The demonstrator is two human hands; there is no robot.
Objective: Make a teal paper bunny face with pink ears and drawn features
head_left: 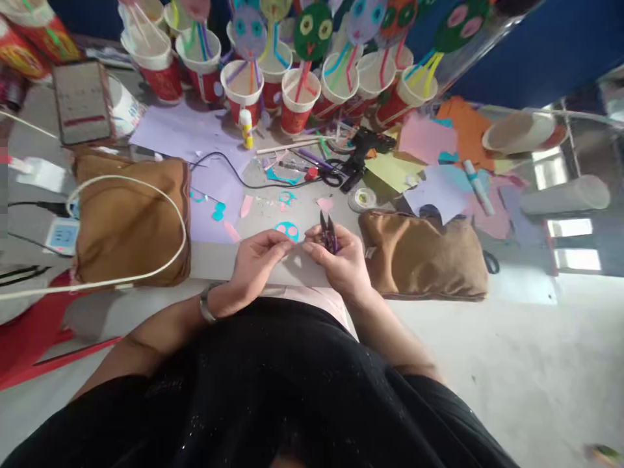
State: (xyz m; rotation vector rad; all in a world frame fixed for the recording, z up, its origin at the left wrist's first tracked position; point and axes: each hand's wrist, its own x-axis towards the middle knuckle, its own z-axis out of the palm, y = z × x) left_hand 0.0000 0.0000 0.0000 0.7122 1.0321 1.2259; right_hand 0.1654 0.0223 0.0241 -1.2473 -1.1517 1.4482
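My right hand (344,260) is closed around small scissors (328,233) with dark pointed blades and a purple handle; the tips point away from me and the blades stand slightly apart. My left hand (260,257) is closed, thumb and fingertips pinched together close to the right hand's fingertips. Whatever lies in that pinch is too small to make out. Just beyond the fingers, a blue paper face (287,230) with two pink ovals rests on the table edge. A pink paper scrap (325,204) lies past the scissor tips.
Red paper cups (297,97) with straw-mounted paper faces line the back. A glue stick (246,129), a black glue gun (361,156), a tape roll (363,199) and coloured paper (429,140) lie ahead. Brown cushions (424,257) flank my arms; a white cable (182,221) crosses the left one (127,221).
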